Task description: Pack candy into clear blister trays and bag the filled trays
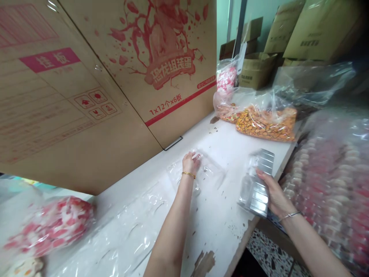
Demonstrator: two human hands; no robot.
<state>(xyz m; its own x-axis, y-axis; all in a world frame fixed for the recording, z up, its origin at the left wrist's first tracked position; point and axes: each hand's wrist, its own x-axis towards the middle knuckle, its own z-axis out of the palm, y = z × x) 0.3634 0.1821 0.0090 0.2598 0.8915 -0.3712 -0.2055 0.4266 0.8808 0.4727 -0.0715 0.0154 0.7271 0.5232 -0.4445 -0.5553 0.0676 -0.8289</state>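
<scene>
My left hand (191, 163), with a gold bangle at the wrist, is at a clear plastic blister tray (211, 166) lying on the white table (215, 215). Its fingers are curled at the tray's far side and seem to pinch it; the grip is partly blurred. In my right hand (271, 188) is a stack of clear blister trays (255, 186), held upright by its side over the table's right edge. More clear trays (135, 223) lie in a row along the table to the left of my left arm.
A big printed cardboard box (138, 115) stands along the table's left side. Beyond sits a bag of orange wrapped pieces (266, 125). A bag of red and white pieces (57, 227) lies near left. Bagged pink and white goods (331, 184) fill the right; cartons (256, 71) stand behind.
</scene>
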